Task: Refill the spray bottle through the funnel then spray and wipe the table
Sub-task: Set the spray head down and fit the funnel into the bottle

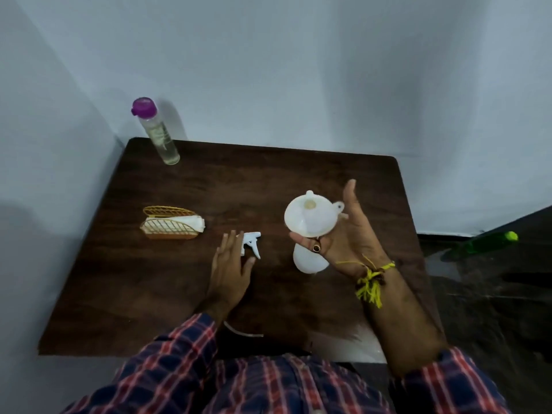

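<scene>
A funnel (310, 215) sits atop the open spray bottle (307, 262) at the counter's (179, 288) right, the right hand (349, 237) steadying its rim on straight fingers (301, 239). The left hand (230, 264), fingers flat, lies beside the removed spray head (252, 242); the refill bottle (158, 135) waits far left.

Dim, cool light throughout. The capped bottle (156, 132) throws a soft shadow rightward onto the wall (298, 70). Frame slightly blurred; edges bend.

A plain room corner: dark wooden table (185, 282) set against bare bluish walls (298, 70).
</scene>
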Available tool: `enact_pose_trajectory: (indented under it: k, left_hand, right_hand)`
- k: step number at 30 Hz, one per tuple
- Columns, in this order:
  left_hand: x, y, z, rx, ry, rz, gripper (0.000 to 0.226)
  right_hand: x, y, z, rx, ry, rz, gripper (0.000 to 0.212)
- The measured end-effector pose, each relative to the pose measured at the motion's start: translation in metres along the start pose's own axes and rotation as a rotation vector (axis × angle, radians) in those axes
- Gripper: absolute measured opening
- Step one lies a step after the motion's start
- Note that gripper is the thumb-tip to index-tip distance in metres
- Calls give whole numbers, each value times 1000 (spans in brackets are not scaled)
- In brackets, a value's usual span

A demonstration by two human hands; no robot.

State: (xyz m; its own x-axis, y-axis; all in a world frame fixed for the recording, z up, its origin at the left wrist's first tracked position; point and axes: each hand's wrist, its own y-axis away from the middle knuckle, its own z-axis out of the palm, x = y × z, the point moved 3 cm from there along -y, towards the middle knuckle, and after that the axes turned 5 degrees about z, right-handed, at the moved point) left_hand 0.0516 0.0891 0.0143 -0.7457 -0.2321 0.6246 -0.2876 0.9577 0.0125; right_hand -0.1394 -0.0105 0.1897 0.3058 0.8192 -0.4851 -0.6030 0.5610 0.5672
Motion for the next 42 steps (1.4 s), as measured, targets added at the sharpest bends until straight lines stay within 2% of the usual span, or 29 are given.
enact_pose_trajectory:
  k: [3, 6, 8, 10, 12, 16, 20, 25, 31, 37, 42]
  left_hand:
    - [22, 13, 22, -128, -23, 121, 72]
    - [27, 18, 38, -229, -29, 149, 73]
    - [28, 18, 46, -303, 11, 114, 76]
    - [29, 16, 52, -380, 42, 51, 84]
    - [33, 12, 55, -400, 44, 6, 93]
    - [50, -2, 56, -379, 120, -28, 110]
    - [71, -17, 60, -339, 353, -31, 122]
    - [96, -29, 62, -303, 435, -4, 113]
    - [98, -32, 62, -246, 298, -16, 80]
    - [97, -32, 62, -241, 271, -16, 78]
    - [99, -32, 65, -220, 371, -12, 71]
  right_hand:
    - [-14, 21, -17, -36, 94, -94, 42]
    - [-22, 27, -43, 196, 183, -134, 20]
    - [-25, 29, -59, 351, 239, -147, 13]
    - [-27, 31, -74, 499, 362, -178, 18]
    - [-28, 30, -86, 580, 475, -212, 29]
    - [-28, 27, -94, 627, 714, -199, 25]
    - [-31, 20, -90, 626, 885, -179, 21]
    - [-33, 8, -87, 640, 959, -157, 20]
    - [-34, 0, -86, 587, 1042, -123, 24]
    - [-31, -9, -88, 614, 1133, -145, 23]
    - [-21, -27, -72, 701, 1400, -201, 22]
